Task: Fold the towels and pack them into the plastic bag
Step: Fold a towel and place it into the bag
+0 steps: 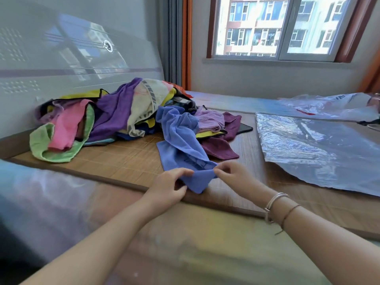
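Observation:
A crumpled blue towel [179,136] trails from the towel pile toward me across the bamboo mat [127,159]. My left hand [170,188] pinches its near edge on the left side. My right hand [234,175] pinches the same edge a little to the right, so the corner hangs between both hands. Behind lies the heap of unfolded towels [115,116]: purple, pink, green, cream, yellow and maroon. A large clear plastic bag [312,149] lies flat on the mat to the right, apart from both hands.
A second, whitish plastic bag [333,105] lies at the back right. A grey headboard [61,58] rises on the left behind the pile. A window [277,27] is in the far wall. The mat's dark front edge [205,202] runs just below my hands.

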